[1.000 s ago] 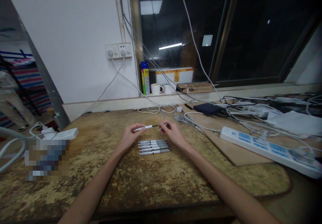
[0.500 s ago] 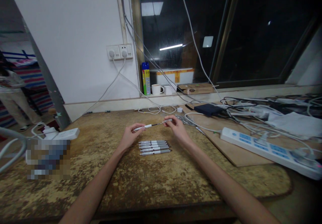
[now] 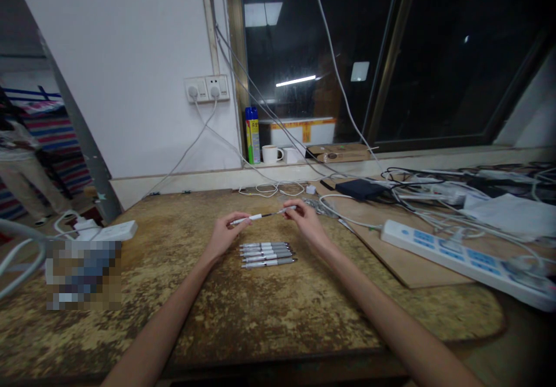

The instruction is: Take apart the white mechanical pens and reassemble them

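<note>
My left hand (image 3: 228, 230) is closed on a white pen barrel (image 3: 255, 217), out of whose right end a thin dark refill (image 3: 268, 215) sticks. My right hand (image 3: 302, 216) pinches a short grey-white pen part (image 3: 287, 208), close to the refill's tip; whether the two touch is too small to tell. Just below the hands, several grey-and-white pens (image 3: 267, 255) lie side by side on the worn wooden table (image 3: 278, 311). Behind my right hand is a clear plastic bag (image 3: 316, 206) with small items I cannot make out.
A white power strip (image 3: 460, 259) and tangled cables lie on a brown board (image 3: 403, 265) at right, near a black box (image 3: 360, 189). Another strip (image 3: 125, 230) sits at left. A spray can (image 3: 252, 135) and mug (image 3: 271, 153) stand on the sill. A person (image 3: 24, 167) stands far left.
Both hands stay almost in place, still holding the same pen parts. The row of pens has not moved.
</note>
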